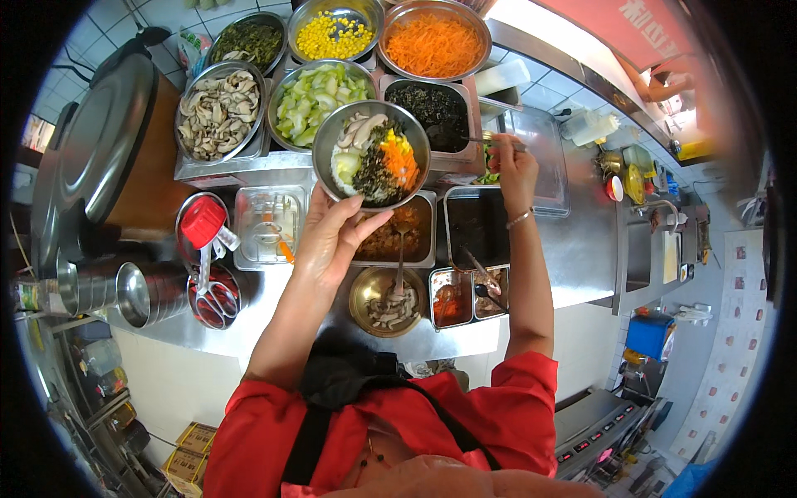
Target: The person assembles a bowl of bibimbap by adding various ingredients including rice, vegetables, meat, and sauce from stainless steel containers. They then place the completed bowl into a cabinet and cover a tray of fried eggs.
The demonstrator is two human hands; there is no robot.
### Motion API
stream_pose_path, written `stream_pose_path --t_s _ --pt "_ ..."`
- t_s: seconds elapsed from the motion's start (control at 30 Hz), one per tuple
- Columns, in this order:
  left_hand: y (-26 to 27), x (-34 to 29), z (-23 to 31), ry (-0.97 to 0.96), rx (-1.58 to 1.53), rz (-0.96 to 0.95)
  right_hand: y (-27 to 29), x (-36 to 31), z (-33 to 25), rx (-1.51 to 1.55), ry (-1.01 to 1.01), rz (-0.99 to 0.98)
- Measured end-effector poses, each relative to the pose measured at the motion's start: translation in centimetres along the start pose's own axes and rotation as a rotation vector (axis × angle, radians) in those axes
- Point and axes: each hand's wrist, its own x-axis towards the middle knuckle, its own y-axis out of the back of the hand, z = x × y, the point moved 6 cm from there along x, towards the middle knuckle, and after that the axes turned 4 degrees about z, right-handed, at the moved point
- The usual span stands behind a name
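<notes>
My left hand (328, 236) holds up a steel bowl (325, 170) by its lower rim, tilted slightly toward me. In it lie sliced mushrooms, pale green celery, dark shredded flakes, carrot shreds and some corn over something white. My right hand (516, 170) is closed on the thin handle of a spoon (477, 139), beside a square tray (475, 124) of dark shredded food. The spoon's far end reaches over that food and is hard to make out. Just left of the bowl are a pan of celery (320, 104) and a pan of mushrooms (220, 112).
Along the back stand pans of carrot shreds (436, 46), corn (332, 35) and dark greens (247, 43). Nearer me are a stew tray (390, 245), a black tray (480, 224), a brass-coloured bowl (359, 319) and small sauce tins (451, 303). A large lidded pot (124, 141) stands left.
</notes>
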Motion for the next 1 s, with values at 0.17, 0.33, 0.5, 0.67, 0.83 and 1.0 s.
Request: stream_pose_path --t_s 0.17,0.33,0.5,0.67,0.83,1.0 --pt "3.0 -4.1 1.2 0.089 0.044 -0.006 -0.5 0.2 2.6 -0.137 0.105 -0.022" --pt "7.7 -8.8 3.0 0.109 0.101 0.009 1.7 -4.5 2.3 0.188 -0.298 -0.049" --pt "11.7 -12.9 4.9 0.130 0.137 0.014 4.8 -12.9 -4.3 0.105 -0.090 0.006" --pt "15.1 -15.8 5.6 0.168 0.183 0.015 4.3 -24.7 -7.8 0.121 -0.137 0.013" --pt "18.8 -17.6 5.3 0.233 0.189 0.001 0.3 -36.3 -1.7 0.029 -0.327 -0.207" --pt "21.9 -18.8 5.3 0.265 0.221 0.011 -5.5 -42.7 0.3 -0.234 -0.121 -0.526"
